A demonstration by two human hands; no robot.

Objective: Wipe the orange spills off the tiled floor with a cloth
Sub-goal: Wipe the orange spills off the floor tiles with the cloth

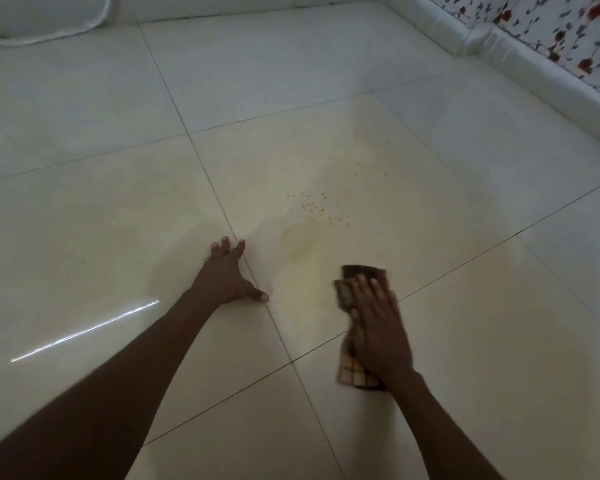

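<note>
Under the flat right hand lies the checked cloth, fingers outstretched, orange spills beyond; left hand splayed, empty.

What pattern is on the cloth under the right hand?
The cloth is brown and tan checked, best seen in the head view, below the right hand.

Cream glossy floor tiles with dark grout lines; orange speckles at centre; brown-and-tan checked cloth; upper right, white wallpaper with red flowers.
</note>
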